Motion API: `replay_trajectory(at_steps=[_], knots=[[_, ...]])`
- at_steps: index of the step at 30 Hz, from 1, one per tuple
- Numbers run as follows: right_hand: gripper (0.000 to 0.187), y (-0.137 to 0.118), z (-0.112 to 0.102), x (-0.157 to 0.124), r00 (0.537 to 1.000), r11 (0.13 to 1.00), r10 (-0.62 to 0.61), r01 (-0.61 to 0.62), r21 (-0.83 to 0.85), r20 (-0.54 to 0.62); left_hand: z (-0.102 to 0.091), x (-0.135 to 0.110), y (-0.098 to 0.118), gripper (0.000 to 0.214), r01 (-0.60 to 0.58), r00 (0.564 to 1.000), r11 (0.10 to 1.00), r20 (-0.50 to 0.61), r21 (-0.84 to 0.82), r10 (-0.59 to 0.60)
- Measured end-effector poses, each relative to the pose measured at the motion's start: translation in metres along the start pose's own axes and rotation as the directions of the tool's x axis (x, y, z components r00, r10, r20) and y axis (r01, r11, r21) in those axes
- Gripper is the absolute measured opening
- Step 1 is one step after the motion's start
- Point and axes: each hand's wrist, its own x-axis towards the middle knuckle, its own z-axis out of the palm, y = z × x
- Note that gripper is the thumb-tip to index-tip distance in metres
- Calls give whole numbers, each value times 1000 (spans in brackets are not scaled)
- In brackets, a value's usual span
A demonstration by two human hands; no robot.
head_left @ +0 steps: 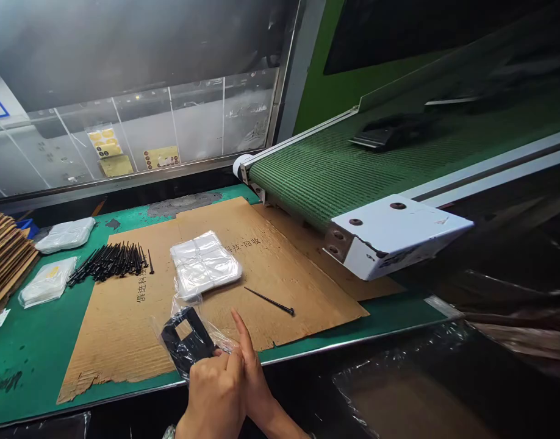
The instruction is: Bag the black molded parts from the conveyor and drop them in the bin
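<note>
My left hand (215, 393) is closed around the near end of a black plastic part (182, 347) inside a clear plastic bag (222, 337). A pale square shows on the part. Pressed against it from behind is my right hand (255, 372), with one finger stretched upward and the others folded at the bag's gathered end, partly hidden by the left hand. Just beyond lies a stack of clear bags (205, 263) on a cardboard sheet (302, 274). A single black pin-like piece with a small head (271, 300) rests right of the stack.
A pile of similar black pieces (118, 261) lies to the left, near two more bag stacks (49, 280) and stacked cardboard (5, 262). At right, a green conveyor belt (307, 177) carries a dark part (390, 131); its white end block (399, 235) juts over the table.
</note>
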Motion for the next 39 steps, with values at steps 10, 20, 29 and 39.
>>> replay_trajectory(at_steps=[10,20,29,39], knots=[[78,4,5,3,999,995,48,-48,85,5,-4,-2,-8,24,-1,991,996,-131,-85,-10],[52,-4,-1,21,942,875,326,-271,401,-75,24,-35,24,36,-12,993,916,-109,-401,-35],[28,-9,4,-4,993,994,3,10,111,-119,-6,-20,-26,44,344,287,-446,545,-826,-788],[47,-12,-31,-7,994,889,45,7,-458,102,-6,-22,-68,23,-46,-40,-698,699,-715,-714]])
